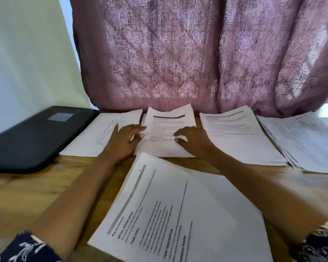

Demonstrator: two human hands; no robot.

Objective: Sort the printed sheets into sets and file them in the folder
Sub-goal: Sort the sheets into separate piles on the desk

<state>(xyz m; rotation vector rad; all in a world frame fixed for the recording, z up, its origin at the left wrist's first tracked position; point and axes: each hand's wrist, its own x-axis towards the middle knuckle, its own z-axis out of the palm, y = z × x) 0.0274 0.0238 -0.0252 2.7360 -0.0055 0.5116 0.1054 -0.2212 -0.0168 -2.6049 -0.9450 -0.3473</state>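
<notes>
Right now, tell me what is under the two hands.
The left hand and right hand rest on the middle pile of printed sheets; the left one also overlaps the line-drawing sheet. The text beneath the palms is covered.

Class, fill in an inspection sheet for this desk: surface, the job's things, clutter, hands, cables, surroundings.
Surface: wooden table, bare wood showing between the papers.
Job's things: black folder lying flat at the left; a back row of line-drawing sheet, middle pile, third pile and right-hand pile, which is loosely fanned; near pile in front, turned askew.
Clutter: nothing seen.
Hands: left hand rests open across the line-drawing sheet and the middle pile's edge; right hand presses its fingers on the middle pile.
Cables: nothing seen.
Surroundings: pink patterned curtain behind the table; pale wall at the left.
</notes>
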